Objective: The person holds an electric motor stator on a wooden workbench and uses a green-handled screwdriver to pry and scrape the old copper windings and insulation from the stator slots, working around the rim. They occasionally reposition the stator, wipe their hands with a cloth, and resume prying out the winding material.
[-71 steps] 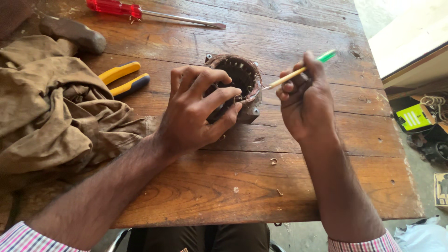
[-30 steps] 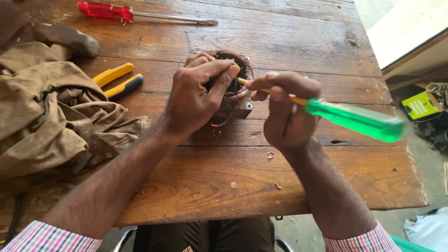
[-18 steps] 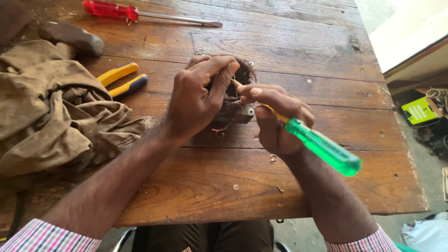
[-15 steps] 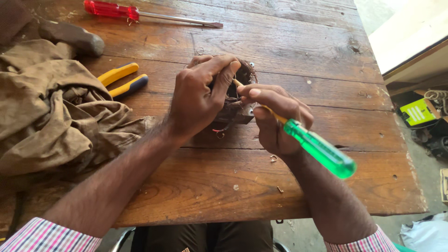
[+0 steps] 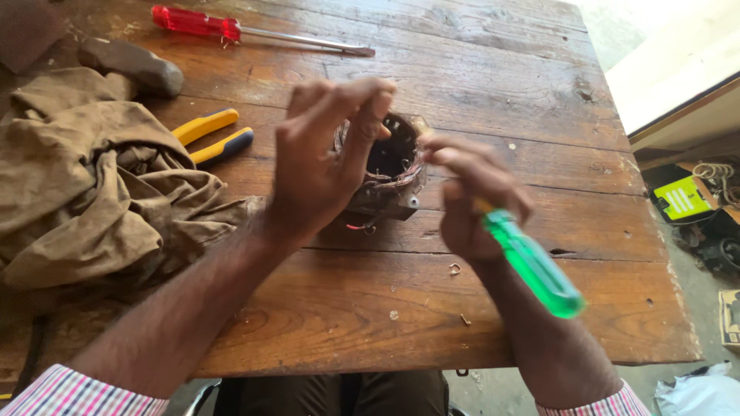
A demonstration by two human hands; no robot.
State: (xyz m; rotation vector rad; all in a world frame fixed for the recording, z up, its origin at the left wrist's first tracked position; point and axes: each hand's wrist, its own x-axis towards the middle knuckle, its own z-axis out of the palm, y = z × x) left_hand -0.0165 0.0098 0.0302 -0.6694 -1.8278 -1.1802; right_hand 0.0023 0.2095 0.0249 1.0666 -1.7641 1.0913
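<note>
A dark round motor stator with copper windings sits mid-table. My left hand curls over its left side, fingers on the rim, steadying it. My right hand holds a green-handled screwdriver just right of the stator. The handle points toward me and the tip reaches in at the stator's right rim, hidden by my fingers. Both hands are blurred.
A wooden table carries a brown crumpled cloth at left, yellow-and-dark-handled pliers, a red-handled screwdriver at the far edge and a dark hammer head. Small chips lie near the front. Boxes and clutter lie on the floor right.
The green screwdriver has been turned round: its handle pointed away earlier, now it points toward me. My left hand has stayed on the stator, shifting slightly.
</note>
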